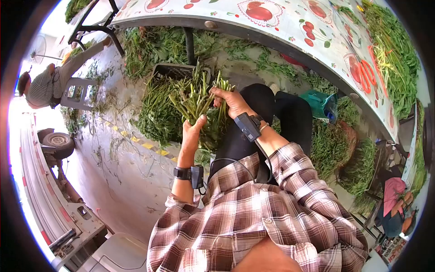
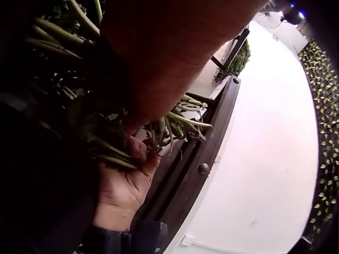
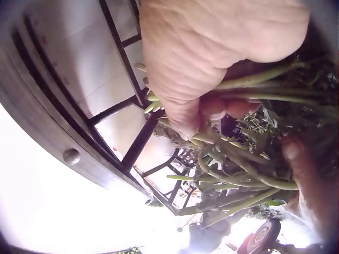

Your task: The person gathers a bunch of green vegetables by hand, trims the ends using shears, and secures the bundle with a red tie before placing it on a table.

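Note:
In the head view my left hand (image 1: 192,133) grips a thick bunch of leafy green stems (image 1: 192,102), cut ends upward and leaves hanging below. Close beside it, my right hand (image 1: 232,103) holds several stems (image 1: 223,85) at the bunch's right side. The right wrist view shows the right thumb and curled fingers (image 3: 183,119) pinching stems, with the left thumb (image 3: 299,159) on the bunch opposite. In the left wrist view the left hand (image 2: 159,63) is dark and close to the lens, its fingers mostly hidden.
A dark crate (image 1: 163,70) with greens stands before my knees. Beyond is a table (image 1: 281,25) with a fruit-patterned cover, bearing orange-handled scissors (image 1: 366,77) and piled greens (image 1: 396,59). A teal bag (image 1: 319,104) lies right of my legs. A person (image 1: 45,86) sits at far left.

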`<move>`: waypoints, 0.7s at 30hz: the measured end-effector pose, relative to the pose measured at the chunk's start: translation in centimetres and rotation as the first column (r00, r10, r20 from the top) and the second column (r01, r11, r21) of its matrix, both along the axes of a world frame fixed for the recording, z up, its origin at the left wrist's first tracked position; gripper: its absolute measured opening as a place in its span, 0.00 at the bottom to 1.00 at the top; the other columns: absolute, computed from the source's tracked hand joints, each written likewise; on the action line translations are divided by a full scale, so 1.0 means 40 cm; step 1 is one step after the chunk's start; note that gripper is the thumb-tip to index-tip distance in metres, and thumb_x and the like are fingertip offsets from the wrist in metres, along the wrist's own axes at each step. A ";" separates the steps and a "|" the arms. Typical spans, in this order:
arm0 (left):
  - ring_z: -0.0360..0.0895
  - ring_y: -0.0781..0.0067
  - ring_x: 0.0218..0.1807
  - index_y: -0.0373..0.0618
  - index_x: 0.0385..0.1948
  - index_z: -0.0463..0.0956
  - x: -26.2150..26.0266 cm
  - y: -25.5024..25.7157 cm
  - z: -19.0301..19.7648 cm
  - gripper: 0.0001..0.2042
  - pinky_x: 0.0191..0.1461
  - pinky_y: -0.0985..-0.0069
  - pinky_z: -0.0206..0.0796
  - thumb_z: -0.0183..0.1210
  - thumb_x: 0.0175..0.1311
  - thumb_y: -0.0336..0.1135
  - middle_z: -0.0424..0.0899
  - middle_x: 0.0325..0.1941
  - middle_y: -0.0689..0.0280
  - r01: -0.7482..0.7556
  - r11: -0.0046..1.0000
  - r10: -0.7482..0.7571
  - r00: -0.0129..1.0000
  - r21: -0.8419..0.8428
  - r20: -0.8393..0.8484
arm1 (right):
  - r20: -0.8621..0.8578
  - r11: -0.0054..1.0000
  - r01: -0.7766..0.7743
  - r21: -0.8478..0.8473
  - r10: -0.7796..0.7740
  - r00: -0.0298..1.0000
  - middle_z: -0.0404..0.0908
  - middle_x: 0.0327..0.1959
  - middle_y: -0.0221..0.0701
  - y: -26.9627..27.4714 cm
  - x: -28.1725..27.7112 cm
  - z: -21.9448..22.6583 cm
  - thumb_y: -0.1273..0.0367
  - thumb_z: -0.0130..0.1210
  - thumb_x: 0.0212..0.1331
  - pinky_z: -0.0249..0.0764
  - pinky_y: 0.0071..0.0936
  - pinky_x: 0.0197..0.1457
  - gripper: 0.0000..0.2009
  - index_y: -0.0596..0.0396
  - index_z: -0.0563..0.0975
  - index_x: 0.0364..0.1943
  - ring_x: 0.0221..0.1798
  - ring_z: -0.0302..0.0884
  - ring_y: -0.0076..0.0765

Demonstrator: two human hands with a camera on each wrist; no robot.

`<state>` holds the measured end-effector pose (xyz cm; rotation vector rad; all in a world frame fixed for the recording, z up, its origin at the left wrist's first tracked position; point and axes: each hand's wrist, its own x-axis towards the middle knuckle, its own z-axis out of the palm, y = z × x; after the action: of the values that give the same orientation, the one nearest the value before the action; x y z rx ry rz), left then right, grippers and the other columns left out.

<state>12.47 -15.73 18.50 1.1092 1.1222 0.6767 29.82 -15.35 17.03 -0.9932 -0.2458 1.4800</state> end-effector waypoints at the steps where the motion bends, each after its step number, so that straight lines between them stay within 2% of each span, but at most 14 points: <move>1: 0.70 0.81 0.36 0.40 0.34 0.75 -0.001 -0.001 0.002 0.11 0.44 0.80 0.62 0.61 0.56 0.38 0.78 0.35 0.70 -0.013 1.000 0.013 1.000 -0.004 0.027 | -0.008 1.000 0.001 0.006 -0.001 1.000 0.71 0.17 0.23 -0.001 -0.001 0.002 0.66 0.64 0.49 0.66 0.21 0.26 0.09 0.57 0.79 0.29 0.19 0.67 0.22; 3: 0.69 0.81 0.35 0.43 0.29 0.74 -0.005 -0.004 0.006 0.12 0.43 0.80 0.60 0.60 0.58 0.42 0.76 0.32 0.72 -0.041 0.999 0.042 0.996 -0.015 0.081 | 0.001 0.999 -0.015 0.029 0.015 1.000 0.71 0.17 0.24 -0.001 -0.001 0.001 0.66 0.64 0.49 0.67 0.22 0.26 0.09 0.57 0.79 0.29 0.20 0.67 0.22; 7: 0.69 0.81 0.34 0.42 0.31 0.74 -0.005 0.001 -0.017 0.12 0.41 0.80 0.61 0.60 0.58 0.41 0.77 0.32 0.71 -0.057 0.998 0.055 0.996 0.026 0.064 | 0.003 0.997 -0.051 0.058 0.051 0.999 0.72 0.17 0.25 -0.003 -0.001 0.000 0.64 0.63 0.51 0.67 0.22 0.26 0.10 0.56 0.78 0.29 0.20 0.68 0.23; 11: 0.69 0.82 0.33 0.40 0.37 0.76 0.006 0.001 -0.013 0.12 0.39 0.81 0.62 0.60 0.58 0.38 0.77 0.33 0.72 -0.130 0.991 0.127 0.988 0.030 0.092 | -0.066 0.999 -0.026 0.037 0.028 0.997 0.74 0.17 0.26 -0.006 -0.005 0.009 0.65 0.64 0.48 0.67 0.23 0.25 0.11 0.58 0.78 0.28 0.19 0.70 0.24; 13: 0.70 0.83 0.33 0.39 0.41 0.76 0.008 0.001 -0.002 0.13 0.40 0.81 0.63 0.61 0.57 0.34 0.78 0.34 0.73 -0.140 0.990 0.139 0.985 -0.003 0.106 | 0.019 0.994 -0.046 0.101 0.045 0.999 0.76 0.19 0.26 -0.005 -0.008 0.001 0.68 0.63 0.47 0.67 0.23 0.26 0.08 0.57 0.78 0.27 0.20 0.71 0.24; 16: 0.71 0.83 0.33 0.39 0.41 0.77 0.017 0.005 -0.009 0.12 0.40 0.82 0.64 0.61 0.56 0.32 0.79 0.34 0.72 -0.145 0.989 0.143 0.981 0.002 0.131 | 0.115 0.987 -0.111 0.118 0.097 0.989 0.77 0.20 0.27 -0.006 -0.011 -0.003 0.71 0.62 0.47 0.67 0.22 0.27 0.06 0.57 0.78 0.27 0.20 0.71 0.23; 20: 0.73 0.82 0.34 0.40 0.39 0.77 0.021 0.005 -0.009 0.11 0.41 0.82 0.65 0.61 0.55 0.30 0.80 0.35 0.71 -0.159 0.987 0.156 0.973 0.003 0.170 | 0.082 0.992 -0.077 0.096 0.069 0.994 0.76 0.19 0.27 -0.007 -0.013 0.000 0.72 0.61 0.47 0.67 0.23 0.27 0.05 0.57 0.78 0.26 0.20 0.71 0.24; 21: 0.74 0.81 0.34 0.40 0.39 0.77 0.019 0.008 -0.012 0.10 0.41 0.81 0.65 0.61 0.55 0.29 0.80 0.35 0.71 -0.201 0.980 0.195 0.961 0.012 0.199 | 0.083 0.994 -0.071 0.085 0.064 0.995 0.76 0.19 0.27 -0.006 -0.012 -0.006 0.72 0.61 0.47 0.66 0.24 0.27 0.05 0.57 0.78 0.25 0.20 0.71 0.24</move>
<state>13.22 -15.42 18.02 0.9411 1.0627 0.9438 29.32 -15.59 16.79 -0.9826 -0.4019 1.4792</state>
